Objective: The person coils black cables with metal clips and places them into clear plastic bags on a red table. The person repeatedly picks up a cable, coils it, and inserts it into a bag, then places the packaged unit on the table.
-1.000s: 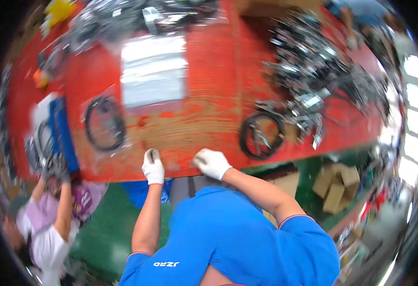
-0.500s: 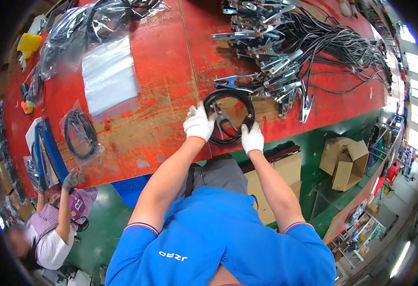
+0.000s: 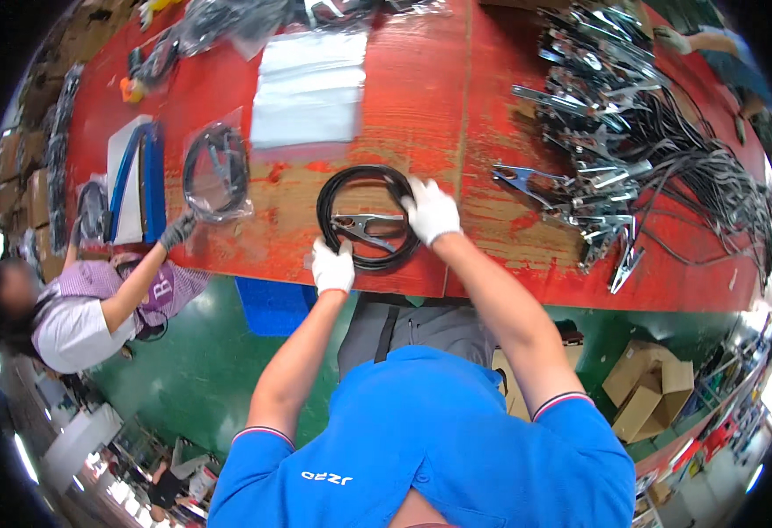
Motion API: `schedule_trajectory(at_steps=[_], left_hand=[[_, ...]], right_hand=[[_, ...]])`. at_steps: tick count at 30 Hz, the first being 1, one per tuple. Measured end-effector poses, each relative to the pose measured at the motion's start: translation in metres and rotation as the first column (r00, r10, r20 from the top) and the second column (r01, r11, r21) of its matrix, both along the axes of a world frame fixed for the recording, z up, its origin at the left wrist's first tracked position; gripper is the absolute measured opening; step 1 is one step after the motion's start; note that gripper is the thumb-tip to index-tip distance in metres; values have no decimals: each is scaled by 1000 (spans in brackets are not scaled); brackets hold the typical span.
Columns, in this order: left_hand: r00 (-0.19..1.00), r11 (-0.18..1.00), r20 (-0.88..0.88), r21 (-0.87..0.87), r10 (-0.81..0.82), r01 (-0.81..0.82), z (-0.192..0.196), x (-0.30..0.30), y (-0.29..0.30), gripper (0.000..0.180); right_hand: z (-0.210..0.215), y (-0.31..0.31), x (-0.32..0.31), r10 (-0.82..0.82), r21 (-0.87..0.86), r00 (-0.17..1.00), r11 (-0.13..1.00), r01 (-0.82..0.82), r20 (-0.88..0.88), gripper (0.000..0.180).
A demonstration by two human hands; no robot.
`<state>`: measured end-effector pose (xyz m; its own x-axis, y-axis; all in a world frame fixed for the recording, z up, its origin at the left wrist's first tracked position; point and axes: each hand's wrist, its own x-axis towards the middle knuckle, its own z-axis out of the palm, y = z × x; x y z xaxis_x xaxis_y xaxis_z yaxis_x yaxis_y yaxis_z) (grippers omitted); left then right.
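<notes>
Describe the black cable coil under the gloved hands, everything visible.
The black cable coil is a round loop of several turns, rubbery-looking, lying flat near the front edge of the worn red table. A metal clamp lies inside the ring. The left hand grips its near side, the right hand its right side.

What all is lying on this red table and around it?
coiled cable with clamp: one, black with a metal clamp inside the ring, near table edge
bagged cable coil: one, black, in clear plastic, left
clear bags: a stack, pale, upper middle
pile of clamps and cables: many, metal and black, right
red table: one, worn
co-worker's gloved hand: one, dark, touching the bagged coil
cardboard boxes: a few, brown, floor at right
left hand: white glove, on the coil's near side
right hand: white glove, on the coil's right side
</notes>
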<state>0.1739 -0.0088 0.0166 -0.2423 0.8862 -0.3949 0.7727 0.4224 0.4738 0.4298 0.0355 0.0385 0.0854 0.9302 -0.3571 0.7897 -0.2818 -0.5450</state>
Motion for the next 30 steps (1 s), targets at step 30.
schedule_trajectory(at_steps=[30], left_hand=[[896,847,-259,310,-361,431,22,-128,182,33]], right_hand=[[11,109,-68,-125,128,992,984,127,-19,31]])
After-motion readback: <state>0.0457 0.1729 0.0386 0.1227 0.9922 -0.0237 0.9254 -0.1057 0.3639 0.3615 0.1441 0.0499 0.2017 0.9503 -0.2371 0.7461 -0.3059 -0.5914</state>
